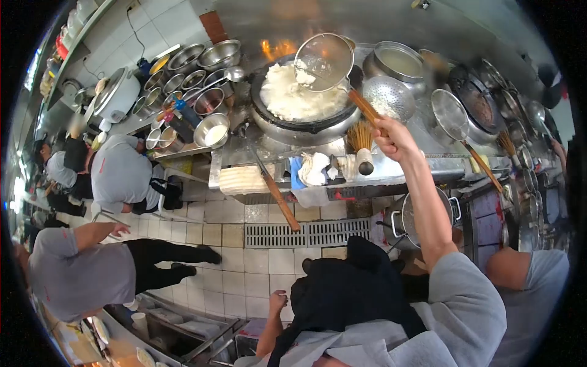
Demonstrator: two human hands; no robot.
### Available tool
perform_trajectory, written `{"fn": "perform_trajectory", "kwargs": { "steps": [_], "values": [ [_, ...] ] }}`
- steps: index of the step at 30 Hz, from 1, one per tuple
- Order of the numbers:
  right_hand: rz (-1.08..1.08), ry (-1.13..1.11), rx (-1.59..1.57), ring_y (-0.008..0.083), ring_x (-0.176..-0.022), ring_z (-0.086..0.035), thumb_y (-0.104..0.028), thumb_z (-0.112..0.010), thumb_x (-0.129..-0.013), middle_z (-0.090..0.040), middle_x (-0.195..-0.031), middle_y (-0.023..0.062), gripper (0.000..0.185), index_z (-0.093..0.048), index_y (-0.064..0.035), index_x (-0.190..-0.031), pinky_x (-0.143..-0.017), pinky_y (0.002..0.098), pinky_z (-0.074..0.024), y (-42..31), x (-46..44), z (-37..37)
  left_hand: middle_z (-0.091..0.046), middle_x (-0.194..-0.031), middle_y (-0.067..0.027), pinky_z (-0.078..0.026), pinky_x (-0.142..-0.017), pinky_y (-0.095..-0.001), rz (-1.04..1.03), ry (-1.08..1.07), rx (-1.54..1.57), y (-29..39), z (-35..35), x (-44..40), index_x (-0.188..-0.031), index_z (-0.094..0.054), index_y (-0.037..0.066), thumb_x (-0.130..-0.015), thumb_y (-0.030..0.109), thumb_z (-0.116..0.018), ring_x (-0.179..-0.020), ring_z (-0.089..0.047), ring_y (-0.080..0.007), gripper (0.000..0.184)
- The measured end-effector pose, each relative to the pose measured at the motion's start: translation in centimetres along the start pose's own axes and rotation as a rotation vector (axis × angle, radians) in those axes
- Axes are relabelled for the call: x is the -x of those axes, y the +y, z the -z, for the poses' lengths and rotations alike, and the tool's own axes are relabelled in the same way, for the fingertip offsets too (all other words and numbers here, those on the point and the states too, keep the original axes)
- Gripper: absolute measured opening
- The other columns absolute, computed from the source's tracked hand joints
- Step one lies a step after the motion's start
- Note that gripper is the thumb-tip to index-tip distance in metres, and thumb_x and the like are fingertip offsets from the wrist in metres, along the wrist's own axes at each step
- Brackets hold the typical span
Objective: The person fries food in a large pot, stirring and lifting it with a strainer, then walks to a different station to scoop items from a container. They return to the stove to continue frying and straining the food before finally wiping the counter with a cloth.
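My right hand (394, 139) is wrapped round the wooden handle of a wire-mesh strainer (327, 58). Its round mesh tilts over the right part of a big wok (309, 127), and a white clump (304, 74) shows at the mesh. A white, fluffy-looking mass (287, 98) fills much of the wok; what it is I cannot tell. Low beside my body, my left hand (278, 301) is curled into a loose fist with nothing showing in it. A bamboo wok brush (359, 137) stands on the counter below the strainer's handle.
Flames (278, 49) rise behind the wok. A long-handled tool (269, 180) juts over the counter's front edge. A perforated ladle (388, 98) and a second strainer (450, 114) lie to the right. Metal bowls (212, 130) crowd the left. Co-workers (82, 272) stand left and right.
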State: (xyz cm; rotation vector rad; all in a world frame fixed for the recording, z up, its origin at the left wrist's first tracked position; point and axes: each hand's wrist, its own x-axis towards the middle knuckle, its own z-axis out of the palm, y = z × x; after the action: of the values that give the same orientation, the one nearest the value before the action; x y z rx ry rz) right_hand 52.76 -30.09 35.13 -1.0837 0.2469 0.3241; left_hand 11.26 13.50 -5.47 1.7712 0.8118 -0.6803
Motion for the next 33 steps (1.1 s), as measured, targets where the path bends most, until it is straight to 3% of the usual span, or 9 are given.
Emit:
{"fn": "perform_trajectory", "kwargs": {
  "steps": [10,16,20,21,24,25,28,31,33],
  "values": [
    [0.136,0.092,0.164,0.0030,-0.036,-0.027,-0.008,-0.047,-0.086,-0.043,-0.060,-0.0008,0.037,-0.041,-0.0106,-0.122,-0.029,0.0185,-0.0183,2.9,3.7,0.7,-0.062,-0.063,-0.0146,-0.048,-0.048,-0.0320,-0.219,-0.016,-0.443,4.4,0.3,0.0,-0.093,-0.063,0.001,-0.071,0.013,-0.061,-0.051,-0.060,-0.0206,0.025],
    [0.058,0.078,-0.211,0.0030,-0.037,-0.027,-0.008,-0.047,-0.086,-0.043,-0.063,0.0013,0.041,-0.037,-0.0109,-0.125,-0.029,0.0176,-0.0177,2.5,3.9,3.8,-0.061,-0.061,-0.0129,-0.047,-0.047,-0.0304,-0.187,0.057,-0.284,10.3,-1.6,1.1,-0.094,-0.063,0.002,-0.070,0.014,-0.064,-0.052,-0.059,-0.0187,0.027],
    [0.199,0.305,-0.016,0.0027,-0.037,-0.028,-0.008,-0.048,-0.085,-0.044,-0.064,0.0017,0.054,-0.028,-0.0129,-0.135,-0.029,0.0179,-0.0157,2.8,6.5,6.8,-0.062,-0.064,-0.0123,-0.047,-0.049,-0.0294,-0.174,0.069,-0.201,7.9,-2.6,-1.9,-0.094,-0.063,0.003,-0.070,0.012,-0.063,-0.052,-0.059,-0.0185,0.026],
    [0.229,0.342,0.159,0.0057,-0.042,-0.037,-0.008,-0.048,-0.084,-0.050,-0.068,0.0038,0.052,-0.034,-0.0107,-0.134,-0.034,0.0209,-0.0285,2.9,7.2,7.9,-0.062,-0.066,-0.0130,-0.047,-0.050,-0.0289,-0.134,0.070,-0.163,8.6,-2.9,-1.1,-0.094,-0.063,0.003,-0.071,0.013,-0.063,-0.054,-0.060,-0.0192,0.026],
    [0.514,0.624,0.716,0.0156,-0.059,-0.055,-0.008,-0.049,-0.082,-0.060,-0.082,0.0110,0.047,-0.042,-0.0066,-0.129,-0.053,0.0278,-0.0445,6.1,4.3,12.5,-0.064,-0.070,-0.0149,-0.048,-0.055,-0.0300,-0.166,0.049,-0.102,6.4,-3.5,-0.8,-0.094,-0.064,0.002,-0.071,0.015,-0.064,-0.060,-0.061,-0.0210,0.027],
    [0.447,0.736,0.922,0.0253,-0.084,-0.060,-0.006,-0.050,-0.080,-0.061,-0.099,0.0175,0.049,-0.042,-0.0041,-0.128,-0.075,0.0315,-0.0445,6.3,3.8,13.2,-0.064,-0.072,-0.0156,-0.048,-0.057,-0.0308,-0.204,0.035,-0.091,4.9,-3.7,-1.1,-0.094,-0.064,0.002,-0.070,0.016,-0.064,-0.063,-0.062,-0.0216,0.028],
    [0.478,0.790,1.063,0.0141,-0.066,-0.053,-0.004,-0.050,-0.079,-0.059,-0.085,0.0068,0.048,-0.045,-0.0069,-0.127,-0.066,0.0288,-0.0441,7.8,2.5,15.9,-0.064,-0.073,-0.0153,-0.048,-0.057,-0.0311,-0.205,0.031,-0.117,2.1,-3.8,-1.3,-0.094,-0.064,0.002,-0.070,0.014,-0.064,-0.064,-0.062,-0.0212,0.027],
    [0.676,0.737,0.982,0.0124,-0.067,-0.052,-0.004,-0.050,-0.079,-0.059,-0.085,0.0070,0.050,-0.043,-0.0053,-0.128,-0.066,0.0266,-0.0432,8.0,3.0,14.7,-0.065,-0.074,-0.0150,-0.048,-0.058,-0.0314,-0.154,0.054,-0.154,0.9,-3.6,-0.9,-0.095,-0.064,0.002,-0.070,0.013,-0.063,-0.065,-0.063,-0.0209,0.027],
    [0.576,0.642,0.848,0.0233,-0.084,-0.057,-0.005,-0.048,-0.080,-0.059,-0.098,0.0165,0.049,-0.042,-0.0035,-0.128,-0.075,0.0303,-0.0437,5.2,4.5,10.7,-0.065,-0.074,-0.0148,-0.048,-0.058,-0.0317,-0.133,0.072,-0.167,0.6,-3.3,-1.3,-0.095,-0.064,0.002,-0.070,0.012,-0.063,-0.066,-0.063,-0.0207,0.027]
  ]
}}
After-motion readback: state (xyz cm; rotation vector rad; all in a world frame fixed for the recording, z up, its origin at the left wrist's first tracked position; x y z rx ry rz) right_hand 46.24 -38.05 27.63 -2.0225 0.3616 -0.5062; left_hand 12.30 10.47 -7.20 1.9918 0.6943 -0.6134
